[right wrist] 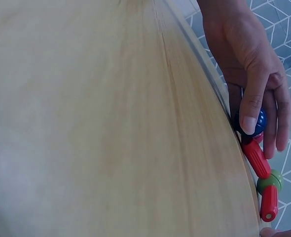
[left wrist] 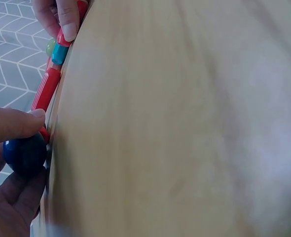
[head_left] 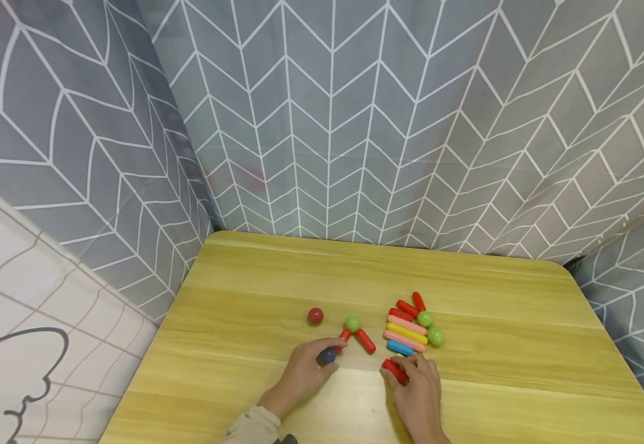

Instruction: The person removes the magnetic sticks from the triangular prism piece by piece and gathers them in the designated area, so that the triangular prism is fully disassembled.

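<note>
In the head view my left hand [head_left: 302,370] holds a dark blue ball [head_left: 326,356] between thumb and fingers. The ball sits at the near end of a red rod [head_left: 345,336]; whether they are joined cannot be seen. That rod's far end meets a green ball [head_left: 352,323], from which a second red rod [head_left: 365,341] slants toward the right, making a V shape. My right hand [head_left: 419,391] pinches a separate red rod [head_left: 395,372] near the tabletop. The right wrist view shows the blue ball [right wrist: 254,122] under the left thumb, beside the rod [right wrist: 256,158].
A dark red ball [head_left: 315,316] lies beyond my left hand. Beyond my right hand lie a blue rod [head_left: 400,348], pink rods [head_left: 407,324], a yellow rod [head_left: 407,333], several red rods [head_left: 408,308] and two green balls [head_left: 435,337]. A grey patterned curtain [head_left: 327,123] hangs behind the wooden table [head_left: 499,345].
</note>
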The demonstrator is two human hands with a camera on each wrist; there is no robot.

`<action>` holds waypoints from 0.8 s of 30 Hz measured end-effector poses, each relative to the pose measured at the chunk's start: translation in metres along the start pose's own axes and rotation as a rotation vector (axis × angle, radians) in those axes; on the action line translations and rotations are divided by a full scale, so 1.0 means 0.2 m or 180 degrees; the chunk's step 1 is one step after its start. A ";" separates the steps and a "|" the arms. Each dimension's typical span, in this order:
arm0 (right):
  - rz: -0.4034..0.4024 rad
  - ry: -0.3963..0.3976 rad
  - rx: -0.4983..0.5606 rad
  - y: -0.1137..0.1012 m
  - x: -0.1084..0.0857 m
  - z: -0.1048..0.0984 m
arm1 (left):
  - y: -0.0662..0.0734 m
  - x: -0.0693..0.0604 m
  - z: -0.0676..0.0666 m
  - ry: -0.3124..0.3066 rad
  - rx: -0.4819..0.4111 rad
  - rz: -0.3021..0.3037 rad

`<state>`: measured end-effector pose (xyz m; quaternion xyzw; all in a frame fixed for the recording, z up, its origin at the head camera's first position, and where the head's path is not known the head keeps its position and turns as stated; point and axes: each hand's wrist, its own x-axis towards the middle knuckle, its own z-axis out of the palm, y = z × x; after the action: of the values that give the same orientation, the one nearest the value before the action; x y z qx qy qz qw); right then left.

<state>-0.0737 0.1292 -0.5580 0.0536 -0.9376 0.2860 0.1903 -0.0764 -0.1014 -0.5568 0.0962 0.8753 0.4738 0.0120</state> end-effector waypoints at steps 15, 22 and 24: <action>-0.0042 0.0138 0.0639 -0.08 0.01 0.01 | 0.00 0.02 -0.03 0.0083 -0.0001 -0.0002; 0.0238 -0.0260 0.1127 -0.18 0.00 0.03 | 0.01 0.04 -0.07 0.0277 -0.0070 0.0108; 0.0342 -0.0401 0.1260 -0.20 0.00 0.04 | 0.01 0.04 -0.07 0.0286 -0.0097 0.0144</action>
<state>-0.0668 0.0911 -0.5434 0.0576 -0.8747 0.4704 0.1016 -0.0849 -0.1098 -0.5474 0.0944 0.8652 0.4910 -0.0364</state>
